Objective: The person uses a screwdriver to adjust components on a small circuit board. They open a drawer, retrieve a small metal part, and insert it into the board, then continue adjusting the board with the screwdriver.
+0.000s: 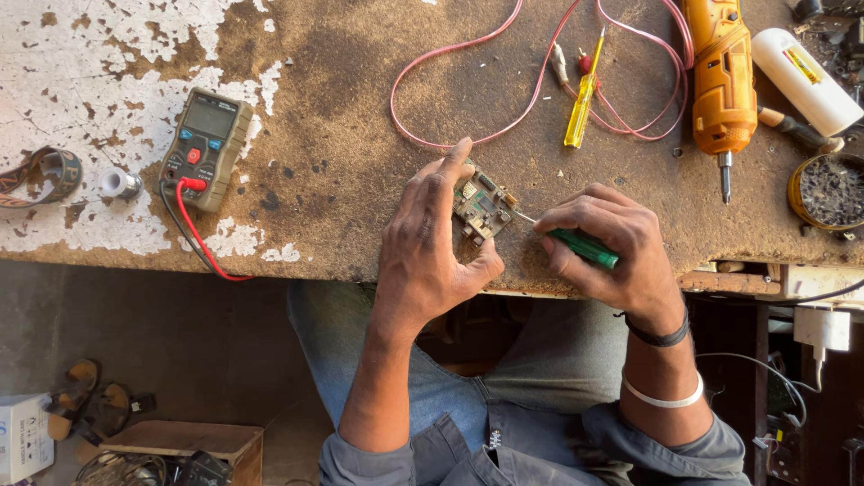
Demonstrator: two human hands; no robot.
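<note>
My left hand (430,243) holds a small green circuit board (481,206) upright between thumb and fingers near the front edge of a worn brown workbench (342,162). A green-handled screwdriver (583,247) is gripped in my right hand (612,247); its metal tip touches the right side of the board.
A multimeter (205,147) with a red lead lies at the left. A yellow tester screwdriver (582,101), looped pink wire (468,90), an orange power screwdriver (723,81), a white tube (805,79) and a round tin (826,191) sit at the right. Sandals (90,405) lie on the floor.
</note>
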